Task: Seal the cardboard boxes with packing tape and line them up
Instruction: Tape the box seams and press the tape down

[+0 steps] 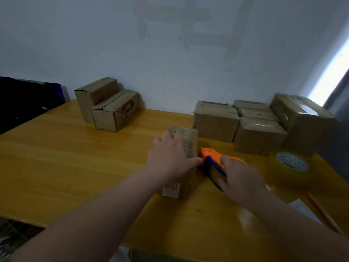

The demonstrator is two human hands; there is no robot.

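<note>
Two hands: left on box, right round tape dispenser

The view comes from the person's head, looking forward and down across the table toward the wall behind it, and its wide angle bends lines near the edges. It sits close to the work: both forearms reach in from the bottom, and the left hand on a box and the right hand gripping a dispenser lie near mid-frame. The far boxes against the wall sit just above them.
</note>
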